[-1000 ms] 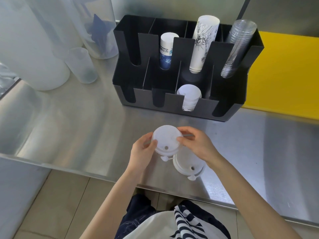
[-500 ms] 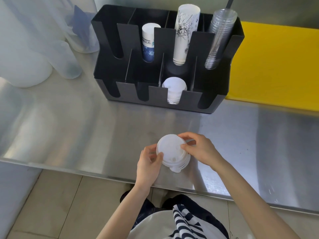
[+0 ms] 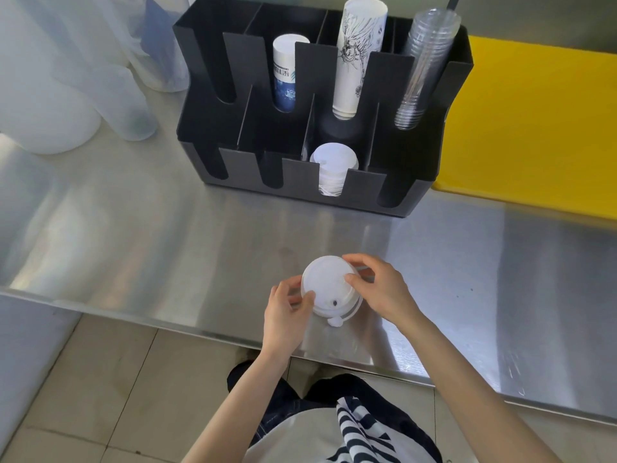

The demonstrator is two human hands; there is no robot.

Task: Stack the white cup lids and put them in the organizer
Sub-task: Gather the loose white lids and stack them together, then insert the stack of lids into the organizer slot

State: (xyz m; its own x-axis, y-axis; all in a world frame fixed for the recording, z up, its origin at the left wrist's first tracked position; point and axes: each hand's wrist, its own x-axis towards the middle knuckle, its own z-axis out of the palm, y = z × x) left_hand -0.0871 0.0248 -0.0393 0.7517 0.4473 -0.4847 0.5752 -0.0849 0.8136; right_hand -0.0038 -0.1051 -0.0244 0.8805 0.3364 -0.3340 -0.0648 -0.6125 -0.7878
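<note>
Both hands meet over the steel counter (image 3: 167, 235), well in front of the black organizer (image 3: 414, 192), and between them sit the white cup lids (image 3: 329, 289) — one nested on another, with a second rim and a small tab showing just below the top one. The left hand (image 3: 283, 315) closes its thumb and fingers on the near-left edge of the pair; the right hand (image 3: 384, 292) pinches the far-right edge, fingertips (image 3: 350, 279) resting on the top lid's face. Each hand is narrowed onto the lids rather than spread wide. Whether the pair rests on the counter or is held just above it cannot be told. The step in hand looks to be the stacking itself, with the two lids being squared up. In the organizer's front row, third slot from its left, a lid stack (image 3: 334, 168) already stands — the likely destination. The next move would call for keeping the pair together under a firm edge grip, carrying it forward to that slot, and lowering it onto the stack without catching the slot's divider walls.
</note>
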